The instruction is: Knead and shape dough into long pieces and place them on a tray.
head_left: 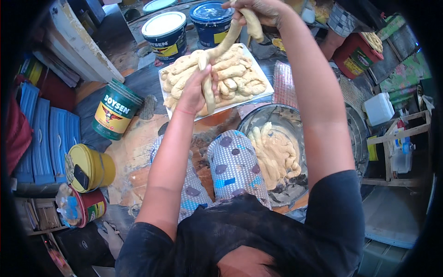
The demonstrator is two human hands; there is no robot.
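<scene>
A long, pale yellow rope of dough-like paste stretches between my two hands. My left hand is closed round its lower part, and a short end hangs below the fingers. Higher up and to the right, my right hand grips the upper part, with another end drooping over beside it. Beneath the rope is a white tray piled with several thick rolls of the same paste. By my right knee, a wide dark basin holds a flattened heap of paste with finger-like strands.
Two lidded buckets, one white-topped and one blue, stand behind the tray. A green bucket and a yellow bucket with a phone on its lid are at left. Far right are a red bucket and white jug.
</scene>
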